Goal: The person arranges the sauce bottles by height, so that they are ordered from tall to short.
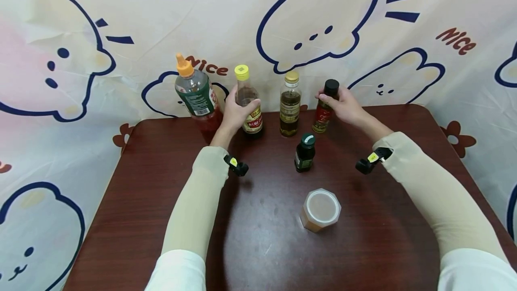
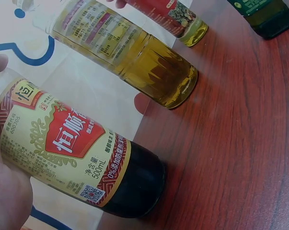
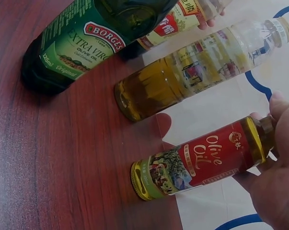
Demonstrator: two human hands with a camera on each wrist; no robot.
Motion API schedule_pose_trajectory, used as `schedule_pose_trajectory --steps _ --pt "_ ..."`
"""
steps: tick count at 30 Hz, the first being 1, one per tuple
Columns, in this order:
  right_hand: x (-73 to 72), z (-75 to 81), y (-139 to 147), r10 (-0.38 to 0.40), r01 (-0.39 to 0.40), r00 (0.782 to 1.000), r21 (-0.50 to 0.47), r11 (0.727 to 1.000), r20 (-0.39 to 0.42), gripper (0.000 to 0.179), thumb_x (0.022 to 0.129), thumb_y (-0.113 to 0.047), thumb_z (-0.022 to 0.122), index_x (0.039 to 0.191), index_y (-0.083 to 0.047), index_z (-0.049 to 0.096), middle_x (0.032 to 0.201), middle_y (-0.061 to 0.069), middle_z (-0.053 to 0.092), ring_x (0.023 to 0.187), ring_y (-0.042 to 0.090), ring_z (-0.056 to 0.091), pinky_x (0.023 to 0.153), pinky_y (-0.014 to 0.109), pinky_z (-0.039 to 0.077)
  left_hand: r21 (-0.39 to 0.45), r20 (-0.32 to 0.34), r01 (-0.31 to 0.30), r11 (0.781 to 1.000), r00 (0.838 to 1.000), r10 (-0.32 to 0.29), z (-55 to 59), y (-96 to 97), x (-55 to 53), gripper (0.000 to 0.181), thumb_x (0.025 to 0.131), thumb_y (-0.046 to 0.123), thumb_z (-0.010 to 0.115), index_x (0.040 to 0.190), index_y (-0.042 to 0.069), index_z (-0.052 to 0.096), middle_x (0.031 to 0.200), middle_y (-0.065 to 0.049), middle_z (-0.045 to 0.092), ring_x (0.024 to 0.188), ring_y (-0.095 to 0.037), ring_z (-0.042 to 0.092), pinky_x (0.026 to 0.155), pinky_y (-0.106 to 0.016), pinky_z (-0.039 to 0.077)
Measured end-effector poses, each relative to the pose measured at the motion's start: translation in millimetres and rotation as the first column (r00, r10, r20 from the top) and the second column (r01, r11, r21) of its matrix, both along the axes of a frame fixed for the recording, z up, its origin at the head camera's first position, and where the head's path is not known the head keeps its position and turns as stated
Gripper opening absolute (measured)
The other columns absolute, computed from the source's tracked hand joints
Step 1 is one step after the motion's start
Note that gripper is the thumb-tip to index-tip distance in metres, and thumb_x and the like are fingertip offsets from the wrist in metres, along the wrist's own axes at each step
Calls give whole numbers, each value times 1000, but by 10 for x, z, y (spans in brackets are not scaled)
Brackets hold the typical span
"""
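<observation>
Near the back of the table my left hand grips a vinegar bottle with a yellow cap, round its upper part. Its red and cream label faces the left wrist view, dark liquid below. My right hand holds an olive oil bottle by the neck, under the black cap; its label is red. Both bottles are upright. Between them stands a clear bottle of golden oil, which neither hand touches. In front of that is a small dark green olive oil bottle.
A large squeeze bottle of red sauce with an orange nozzle stands left of my left hand, partly behind the wrist. Closer to me is a lidded, many-sided jar. Behind the dark wooden table hangs a printed cloth.
</observation>
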State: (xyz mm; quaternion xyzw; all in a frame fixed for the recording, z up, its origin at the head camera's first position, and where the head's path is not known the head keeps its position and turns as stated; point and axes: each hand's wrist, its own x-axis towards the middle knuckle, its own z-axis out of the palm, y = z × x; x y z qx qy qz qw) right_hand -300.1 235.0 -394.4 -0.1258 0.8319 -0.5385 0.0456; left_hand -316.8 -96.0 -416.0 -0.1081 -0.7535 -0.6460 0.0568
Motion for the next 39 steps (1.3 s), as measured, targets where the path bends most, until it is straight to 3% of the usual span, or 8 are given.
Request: schedule_pose_trajectory --steps 23,30,34,39 --pt "-18 17 34 7 -7 1000 27 1000 2 44 107 -28 53 139 2 50 144 24 53 137 36 47 117 55 31 -4 15 -3 1000 1000 3 -18 1 -1 57 90 15 77 139 6 51 130 -15 59 119 -27 57 103 -43 47" --pt "-10 41 65 21 -21 1000 30 999 1 58 106 -28 55 151 4 37 155 24 39 147 39 33 119 59 24 -20 26 -7 1000 1000 7 1 -15 -2 59 89 21 78 139 7 51 131 -14 58 121 -26 56 104 -43 47" --pt "66 96 134 21 -23 999 50 998 37 69 105 -31 57 157 1 23 161 25 29 151 41 23 119 62 21 -17 22 -7 1000 1000 7 0 -10 5 59 89 20 78 140 7 50 131 -14 58 121 -26 56 103 -43 47" --pt "217 181 279 47 -52 998 104 993 48 74 105 -33 56 160 -5 16 164 23 24 152 40 20 120 60 20 -11 14 -7 1000 1000 7 -2 -3 11 59 89 18 78 140 7 50 131 -15 58 120 -26 56 103 -43 47"
